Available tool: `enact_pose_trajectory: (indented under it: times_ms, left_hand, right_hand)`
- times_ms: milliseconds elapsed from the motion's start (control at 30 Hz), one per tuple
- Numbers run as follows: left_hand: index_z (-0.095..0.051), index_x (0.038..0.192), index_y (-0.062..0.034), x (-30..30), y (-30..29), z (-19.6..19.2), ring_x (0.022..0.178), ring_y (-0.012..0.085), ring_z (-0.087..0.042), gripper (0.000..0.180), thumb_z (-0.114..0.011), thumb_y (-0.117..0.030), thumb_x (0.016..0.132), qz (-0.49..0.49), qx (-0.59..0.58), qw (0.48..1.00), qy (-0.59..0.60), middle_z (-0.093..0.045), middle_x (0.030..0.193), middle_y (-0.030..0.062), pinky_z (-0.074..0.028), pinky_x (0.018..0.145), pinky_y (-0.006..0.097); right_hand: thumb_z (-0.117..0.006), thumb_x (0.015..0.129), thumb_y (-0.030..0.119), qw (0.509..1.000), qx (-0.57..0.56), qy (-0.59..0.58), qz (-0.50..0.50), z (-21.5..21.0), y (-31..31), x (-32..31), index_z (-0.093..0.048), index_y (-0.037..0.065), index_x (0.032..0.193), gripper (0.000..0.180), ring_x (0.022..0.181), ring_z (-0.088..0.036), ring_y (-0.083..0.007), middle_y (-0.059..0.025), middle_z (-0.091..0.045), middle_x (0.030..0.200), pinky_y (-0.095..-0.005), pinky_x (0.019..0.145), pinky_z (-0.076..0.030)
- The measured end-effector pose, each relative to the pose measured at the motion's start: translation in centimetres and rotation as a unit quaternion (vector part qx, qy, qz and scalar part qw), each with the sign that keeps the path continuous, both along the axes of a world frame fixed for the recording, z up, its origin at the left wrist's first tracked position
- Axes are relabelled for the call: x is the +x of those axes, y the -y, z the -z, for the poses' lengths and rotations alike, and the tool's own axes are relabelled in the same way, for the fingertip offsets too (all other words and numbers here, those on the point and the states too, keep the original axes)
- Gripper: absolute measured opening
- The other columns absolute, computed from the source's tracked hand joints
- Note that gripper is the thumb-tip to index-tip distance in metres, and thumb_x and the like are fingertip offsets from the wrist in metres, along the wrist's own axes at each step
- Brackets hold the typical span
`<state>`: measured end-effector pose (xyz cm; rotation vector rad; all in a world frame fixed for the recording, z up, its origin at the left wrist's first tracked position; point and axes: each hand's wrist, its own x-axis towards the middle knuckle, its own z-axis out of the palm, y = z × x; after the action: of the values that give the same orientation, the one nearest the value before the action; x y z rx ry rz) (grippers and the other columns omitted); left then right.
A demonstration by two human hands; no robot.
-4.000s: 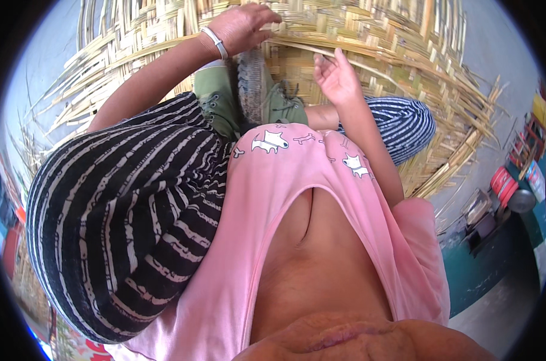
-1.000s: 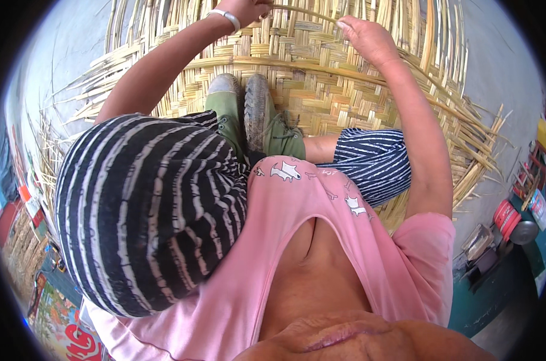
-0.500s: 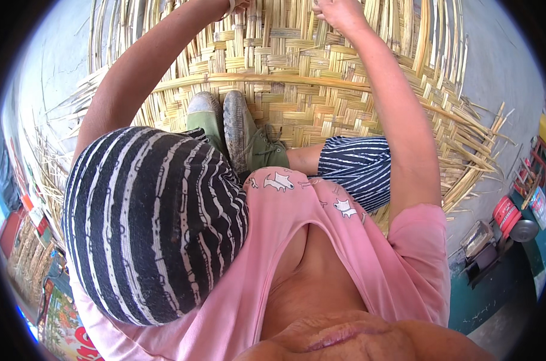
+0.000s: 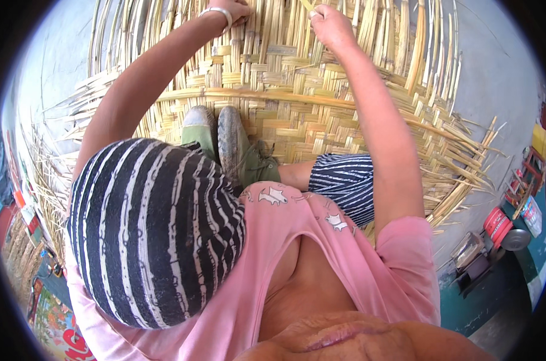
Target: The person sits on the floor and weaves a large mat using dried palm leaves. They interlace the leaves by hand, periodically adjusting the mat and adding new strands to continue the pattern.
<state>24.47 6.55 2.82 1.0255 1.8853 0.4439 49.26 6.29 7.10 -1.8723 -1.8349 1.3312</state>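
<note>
A large woven bamboo mat [image 4: 297,114] lies on the ground under me, its loose strip ends fanning out at the far edge. My left hand [image 4: 230,9], with a white bangle on the wrist, presses flat on the strips at the top of the view. My right hand [image 4: 328,24] is closed on a thin bamboo strip [image 4: 307,5] that sticks up from the weave. Both arms reach forward over my striped knees. My green shoes [image 4: 228,144] rest on the mat.
Loose bamboo strips [image 4: 44,174] lie at the left. The ground [image 4: 495,72] around the mat is grey concrete. At the right stand a red tin [image 4: 496,224], a metal bowl [image 4: 516,239] and a teal surface [image 4: 495,295].
My view has tilted forward and both arms have stretched farther out across the mat. The right hand, open and raised before, now pinches a strip at the far edge.
</note>
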Motion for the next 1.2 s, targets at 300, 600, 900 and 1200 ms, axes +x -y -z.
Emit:
enact_pose_trajectory:
  times_ms: [300, 600, 900, 1200]
  left_hand:
    - [-0.067, 0.102, -0.0001, -0.4, 0.9, -0.3, 0.072, 0.0146, -0.072, 0.029, -0.082, -0.021, 0.089, -0.007, 0.067, 0.995, 0.073, -0.069, 0.078, 0.0062, -0.062, 0.064, 0.03]
    - [-0.075, 0.088, 0.003, -0.3, -1.0, -0.7, 0.056, 0.0186, -0.068, 0.024, -0.082, -0.02, 0.089, 0.091, -0.049, 0.991, 0.09, -0.07, 0.067, 0.0101, -0.056, 0.052, 0.032]
    - [-0.072, 0.103, -0.0013, -1.2, 0.2, -1.1, 0.078, 0.0232, -0.073, 0.028, -0.073, -0.029, 0.097, -0.027, 0.012, 0.957, 0.289, -0.076, 0.093, 0.0128, -0.059, 0.069, 0.038]
    - [-0.07, 0.114, -0.0032, -3.5, -1.9, -2.2, 0.104, 0.0318, -0.072, 0.044, -0.052, -0.042, 0.105, -0.009, -0.027, 0.845, 0.534, -0.075, 0.109, 0.0156, -0.058, 0.093, 0.045]
  right_hand:
    - [-0.063, 0.103, 0.027, 0.959, 0.14, -0.247, -0.017, 4.1, -1.6, -0.6, -0.07, 0.009, 0.117, 0.024, 0.072, -0.066, -0.014, -0.0028, -0.073, 0.093, -0.0388, 0.07, -0.057]
    - [-0.058, 0.105, 0.025, 0.995, 0.04, -0.057, 0.065, 5.1, -2.2, -1.4, -0.068, 0.005, 0.12, 0.027, 0.064, -0.053, -0.012, -0.0024, -0.063, 0.081, -0.0307, 0.059, -0.046]
    - [-0.054, 0.104, 0.018, 0.976, -0.003, -0.162, 0.142, 5.8, -1.0, -0.9, -0.065, 0.004, 0.124, 0.027, 0.076, -0.061, -0.0195, -0.0086, -0.067, 0.088, -0.0342, 0.066, -0.05]
    - [-0.059, 0.106, 0.027, 0.882, 0.02, -0.386, 0.27, 6.0, 1.4, 0.1, -0.064, 0.007, 0.117, 0.024, 0.099, -0.063, -0.0244, -0.0076, -0.066, 0.113, -0.039, 0.085, -0.053]
